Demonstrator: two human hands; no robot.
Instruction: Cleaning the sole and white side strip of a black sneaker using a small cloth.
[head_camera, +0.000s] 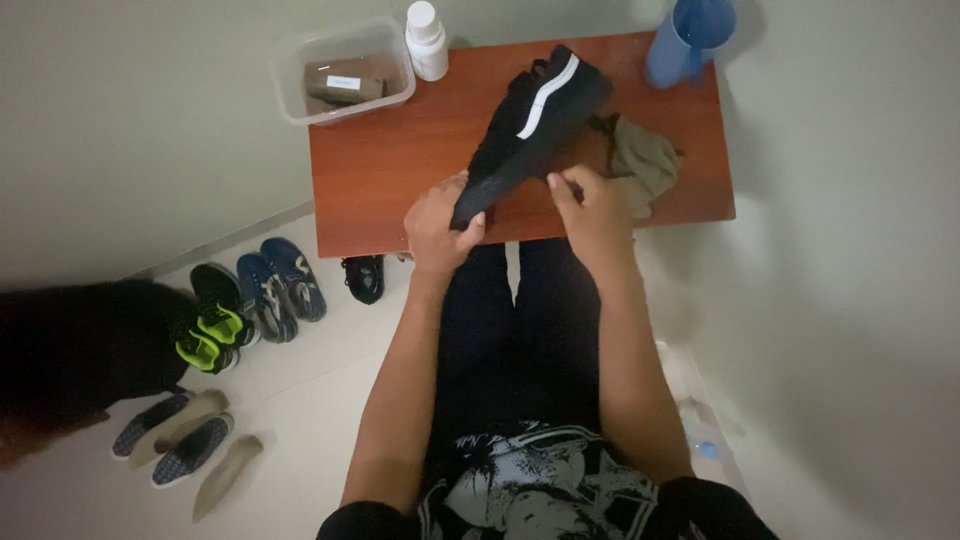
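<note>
A black sneaker (535, 120) with a white side stripe lies tilted above a small reddish-brown wooden table (400, 170), its toe end towards me. My left hand (440, 225) grips the sneaker's toe at the table's near edge. Close beside the shoe's sole, my right hand (590, 205) has its fingers curled; whether it pinches the shoe is unclear. A crumpled olive-grey cloth (645, 160) lies on the table just beyond my right hand.
A clear plastic box (345, 70) with a brown block overhangs the table's far left corner, next to a white bottle (427, 40). A blue jug (690, 35) stands far right. Several shoes (265, 290) line the floor at left, one black shoe (363, 277) under the table edge.
</note>
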